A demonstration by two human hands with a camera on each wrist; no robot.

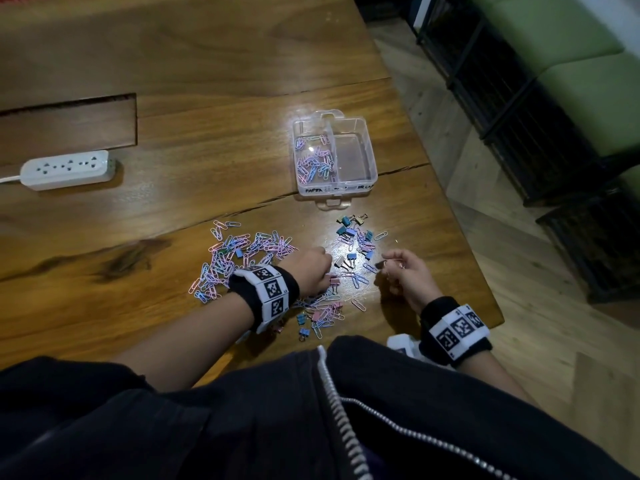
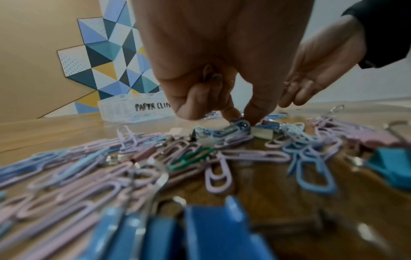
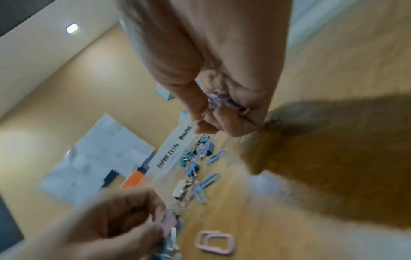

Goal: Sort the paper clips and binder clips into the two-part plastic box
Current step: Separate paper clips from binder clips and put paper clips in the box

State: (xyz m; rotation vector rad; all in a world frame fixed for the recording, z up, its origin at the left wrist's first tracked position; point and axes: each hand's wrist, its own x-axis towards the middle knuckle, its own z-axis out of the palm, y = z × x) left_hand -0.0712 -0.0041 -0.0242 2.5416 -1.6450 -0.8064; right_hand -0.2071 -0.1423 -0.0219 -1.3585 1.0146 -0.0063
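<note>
The clear two-part plastic box point(image 1: 334, 189) stands on the wooden table, with several paper clips point(image 1: 313, 161) in its left part and its right part point(image 1: 353, 154) bare. Pastel paper clips point(image 1: 239, 251) and small binder clips point(image 1: 349, 225) lie spread out in front of it. My left hand point(image 1: 327, 273) is down in the pile. In the left wrist view its thumb and forefinger point(image 2: 241, 117) pinch a light-blue clip point(image 2: 233, 128). My right hand point(image 1: 391, 268) hovers just to the right, its curled fingers point(image 3: 224, 119) holding a bunch of pink paper clips point(image 3: 219, 99).
A white power strip point(image 1: 67, 169) lies at the far left, beyond a rectangular recess point(image 1: 69, 126) in the tabletop. The table's right edge point(image 1: 460, 216) runs close to my right hand. Black lattice furniture with green cushions point(image 1: 540, 98) stands past it.
</note>
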